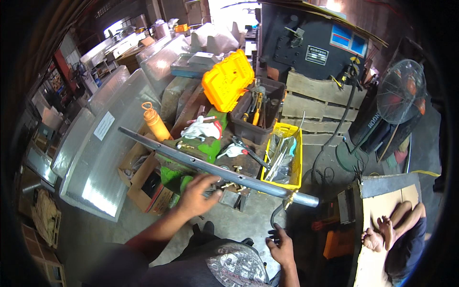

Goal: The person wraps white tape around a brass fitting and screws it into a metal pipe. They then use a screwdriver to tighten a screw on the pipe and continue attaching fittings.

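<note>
A long grey metal pipe (210,167) with holes along it lies slantwise across the workbench, its near end at the right. My left hand (197,197) is at the pipe's near side, fingers stretched and thumb apart, close to several brass fittings (230,184) and holding nothing visible. A brass valve-like fitting (289,200) sits at the pipe's right end. From beside it a black hose (274,217) curves down to my right hand (282,248), whose fingers are curled at its lower part. The exact grip is partly hidden.
Behind the pipe are a yellow basket (299,165) of rods and tools, a dark toolbox (263,129) with an orange lid (227,81), white gloves (201,130) and an orange bottle (155,122). A person's bare feet (380,234) rest on cardboard at right. A fan (400,93) stands beyond.
</note>
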{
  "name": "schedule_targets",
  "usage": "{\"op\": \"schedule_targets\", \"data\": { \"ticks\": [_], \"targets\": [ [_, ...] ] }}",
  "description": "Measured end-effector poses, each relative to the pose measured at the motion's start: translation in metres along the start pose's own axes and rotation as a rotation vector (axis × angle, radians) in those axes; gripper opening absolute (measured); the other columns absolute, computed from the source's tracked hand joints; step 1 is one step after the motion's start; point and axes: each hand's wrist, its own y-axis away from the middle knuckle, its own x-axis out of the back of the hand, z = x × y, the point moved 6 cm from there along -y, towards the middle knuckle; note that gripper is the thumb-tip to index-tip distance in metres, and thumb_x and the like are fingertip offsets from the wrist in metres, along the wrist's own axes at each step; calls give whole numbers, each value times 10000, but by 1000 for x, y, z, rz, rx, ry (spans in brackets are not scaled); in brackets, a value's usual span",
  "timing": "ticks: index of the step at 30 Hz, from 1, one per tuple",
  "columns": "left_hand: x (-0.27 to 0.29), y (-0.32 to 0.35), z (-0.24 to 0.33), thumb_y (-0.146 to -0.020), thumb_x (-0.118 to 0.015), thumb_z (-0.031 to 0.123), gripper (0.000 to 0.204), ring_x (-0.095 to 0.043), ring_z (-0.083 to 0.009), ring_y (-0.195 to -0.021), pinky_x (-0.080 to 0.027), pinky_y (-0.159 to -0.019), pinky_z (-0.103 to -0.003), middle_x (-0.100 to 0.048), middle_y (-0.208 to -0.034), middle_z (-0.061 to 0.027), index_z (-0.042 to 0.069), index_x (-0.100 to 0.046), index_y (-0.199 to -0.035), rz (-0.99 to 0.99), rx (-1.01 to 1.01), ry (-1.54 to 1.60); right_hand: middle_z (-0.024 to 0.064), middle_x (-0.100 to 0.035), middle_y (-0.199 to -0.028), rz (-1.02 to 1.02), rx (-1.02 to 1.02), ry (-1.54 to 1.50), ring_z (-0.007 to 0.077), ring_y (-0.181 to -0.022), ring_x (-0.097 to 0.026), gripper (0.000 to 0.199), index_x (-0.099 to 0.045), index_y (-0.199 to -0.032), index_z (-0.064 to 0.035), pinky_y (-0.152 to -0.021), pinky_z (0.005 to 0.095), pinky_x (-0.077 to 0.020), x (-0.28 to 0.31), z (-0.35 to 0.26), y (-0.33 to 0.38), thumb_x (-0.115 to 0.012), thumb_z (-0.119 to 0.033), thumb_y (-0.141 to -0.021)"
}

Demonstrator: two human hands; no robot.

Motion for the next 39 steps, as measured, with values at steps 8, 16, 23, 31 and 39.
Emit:
{"op": "schedule_targets", "data": {
  "ticks": [8,16,23,31,39],
  "targets": [
    [118,21,-150,-855,-738,75,347,-683,-234,-1021,-531,-923,-359,-703,-1105,-125,17,-654,-1186,310,273,163,99,-666,-1141,-343,208,-479,156,-971,-660,612,-439,-1454,-41,-832,300,-534,-90,-149,-56,-692,-17,-896],
    [142,-26,-189,-803,-719,55,265,-654,-308,-1032,-534,-847,-370,-675,-1096,-147,5,-682,-1061,282,-21,-3,52,-686,-956,-291,143,-272,115,-795,-629,636,-426,-1474,-69,-716,265,-489,-172,-221,-111,-713,-84,-906],
    [141,-53,-221,-759,-731,92,215,-647,-314,-987,-476,-912,-422,-678,-1046,-104,53,-693,-967,297,-112,-30,99,-692,-812,62,240,522,224,-655,-669,624,-516,-1429,-107,-602,353,-531,-190,-255,-131,-699,-97,-833],
    [141,-53,-221,-747,-715,98,147,-658,-288,-944,-477,-872,-424,-677,-972,-78,70,-689,-889,333,-208,-25,97,-642,-760,180,420,894,290,-664,-663,598,-596,-1367,-131,-591,409,-543,-202,-268,-133,-670,-57,-778],
    [145,-56,-222,-746,-713,94,126,-659,-277,-920,-479,-873,-424,-677,-955,-63,78,-692,-868,313,-220,-4,82,-634,-824,181,376,984,273,-703,-667,569,-611,-1357,-132,-610,392,-548,-207,-264,-137,-682,-125,-793]
  ]
}}
